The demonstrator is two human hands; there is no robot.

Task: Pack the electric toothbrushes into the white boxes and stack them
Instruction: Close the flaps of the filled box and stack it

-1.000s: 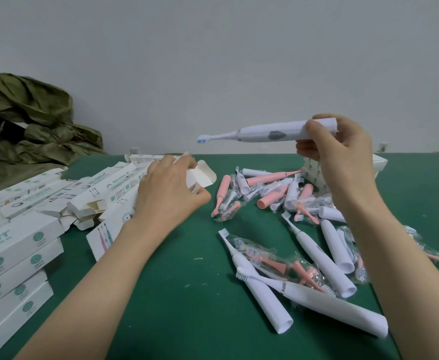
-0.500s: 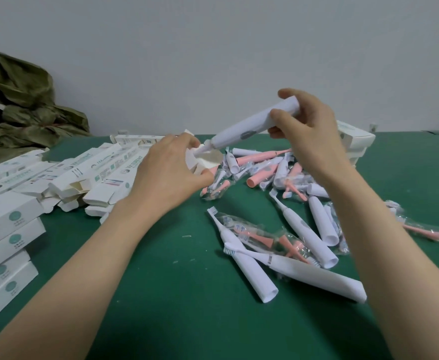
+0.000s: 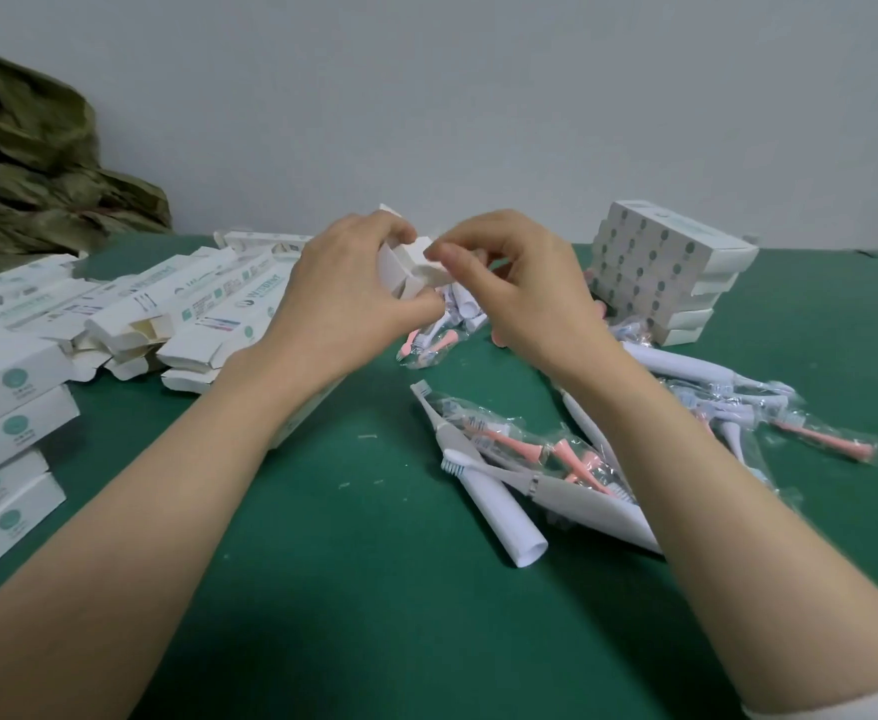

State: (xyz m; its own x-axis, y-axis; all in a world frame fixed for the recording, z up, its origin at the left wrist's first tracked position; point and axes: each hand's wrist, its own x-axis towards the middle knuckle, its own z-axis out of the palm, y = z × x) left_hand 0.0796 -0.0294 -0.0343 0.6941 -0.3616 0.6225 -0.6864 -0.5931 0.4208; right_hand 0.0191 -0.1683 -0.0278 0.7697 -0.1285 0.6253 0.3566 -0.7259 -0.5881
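Toothbrushes (image 3: 499, 514), white electric ones, lie loose on a green table (image 3: 374, 589) near and right of centre, their handles crossing. Clear bags of pink brush heads (image 3: 525, 449) lie tangled among them, and more bags trail off to the right. At the near left edge stands a stack of closed boxes (image 3: 5, 433), white with round green marks on their ends. Two bare forearms reach from the near edge toward the middle of the table, where both hands meet at the open end of one white box (image 3: 408, 259). The left hand (image 3: 343, 298) grips that end, fingers curled over the top and thumb underneath, with a side flap showing just beside the fingertips. The rest of the box is mostly hidden under this hand and wrist. The right hand (image 3: 530, 298) is curled too, its thumb and forefinger pinching the edge of an end flap from the right. Left of the hands, empty open boxes (image 3: 166, 304) lie side by side with their flaps loose. Far right stands a tall stack of packed boxes (image 3: 670, 272), and further toothbrushes lie at its foot. Far left, an olive-green cloth (image 3: 36, 163) is heaped against a plain grey wall (image 3: 478, 96).
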